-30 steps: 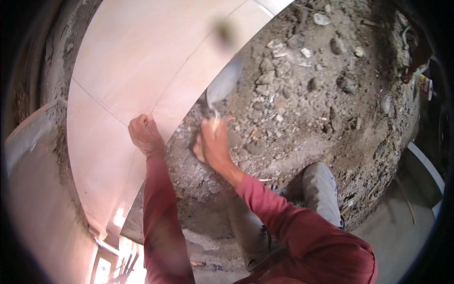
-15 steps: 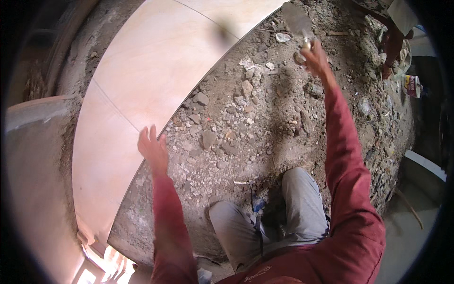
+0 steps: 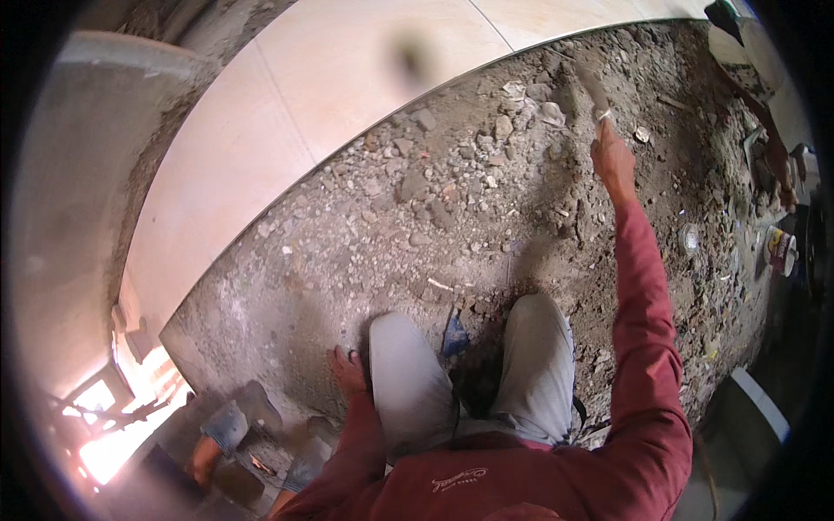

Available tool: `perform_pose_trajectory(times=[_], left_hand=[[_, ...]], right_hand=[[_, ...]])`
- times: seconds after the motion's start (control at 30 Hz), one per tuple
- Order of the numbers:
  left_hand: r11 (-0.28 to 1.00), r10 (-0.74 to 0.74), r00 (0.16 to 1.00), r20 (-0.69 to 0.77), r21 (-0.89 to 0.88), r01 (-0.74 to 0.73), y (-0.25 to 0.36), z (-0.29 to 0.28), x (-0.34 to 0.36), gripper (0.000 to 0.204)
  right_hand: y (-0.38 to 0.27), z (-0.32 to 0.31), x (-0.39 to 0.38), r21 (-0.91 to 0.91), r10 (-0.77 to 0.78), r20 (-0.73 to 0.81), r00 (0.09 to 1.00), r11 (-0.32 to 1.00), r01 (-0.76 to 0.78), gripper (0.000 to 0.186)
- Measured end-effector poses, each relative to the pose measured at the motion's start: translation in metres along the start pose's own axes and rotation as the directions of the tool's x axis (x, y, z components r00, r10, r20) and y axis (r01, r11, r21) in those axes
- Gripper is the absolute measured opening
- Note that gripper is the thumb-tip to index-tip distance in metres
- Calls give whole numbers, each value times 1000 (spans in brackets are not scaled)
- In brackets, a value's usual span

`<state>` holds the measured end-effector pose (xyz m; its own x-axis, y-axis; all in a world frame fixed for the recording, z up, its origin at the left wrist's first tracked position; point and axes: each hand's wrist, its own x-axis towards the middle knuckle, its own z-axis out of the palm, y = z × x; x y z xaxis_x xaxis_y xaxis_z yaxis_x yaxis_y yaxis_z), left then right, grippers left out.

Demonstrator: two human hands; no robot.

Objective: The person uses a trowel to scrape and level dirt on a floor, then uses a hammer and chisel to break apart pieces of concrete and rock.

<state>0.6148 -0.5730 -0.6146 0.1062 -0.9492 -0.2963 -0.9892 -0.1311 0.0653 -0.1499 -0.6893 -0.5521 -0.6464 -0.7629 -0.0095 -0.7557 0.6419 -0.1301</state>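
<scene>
A: There's the blurred grey metal trowel (image 3: 592, 90), straight out ahead of the right hand (image 3: 613, 163), its blade pointing up toward the row of large cream ceramic tiles (image 3: 365, 82). It's well apart from the left hand (image 3: 349, 372)!

B: And is the grip on?

A: It is! The right hand's fingers are wrapped round the handle; the left hand holds nothing, fingers spread on the brown, stony soil (image 3: 365, 230), just beside the left knee in grey trousers (image 3: 404, 369).

B: Look at those arms! The right one, in a long dark red cotton-like sleeve (image 3: 643, 295), reaches far forward; the left is drawn back low against the body.

A: Big change from half a second ago, too: the left hand was up at the tile edge, and now it's down by the knee!

B: The blade showed its broad face then; now it looks thin, but the right hand still has it.
</scene>
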Motion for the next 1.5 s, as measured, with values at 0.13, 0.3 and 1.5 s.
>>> perform_pose_trajectory(times=[0.13, 0.3, 1.5], left_hand=[[974, -154, 988, -3, -169, 151, -16, 50, -8, 63], [773, 75, 750, -657, 514, 372, -63, 119, 17, 64], [784, -527, 768, -365, 140, 605, -14, 100, 14, 54]], right_hand=[[7, 56, 6, 33, 81, -105, 991, 996, -78, 27], [-13, 24, -67, -67, -302, 28, 953, 951, 303, 34], [49, 51, 253, -106, -326, 204, 923, 930, 352, 28]])
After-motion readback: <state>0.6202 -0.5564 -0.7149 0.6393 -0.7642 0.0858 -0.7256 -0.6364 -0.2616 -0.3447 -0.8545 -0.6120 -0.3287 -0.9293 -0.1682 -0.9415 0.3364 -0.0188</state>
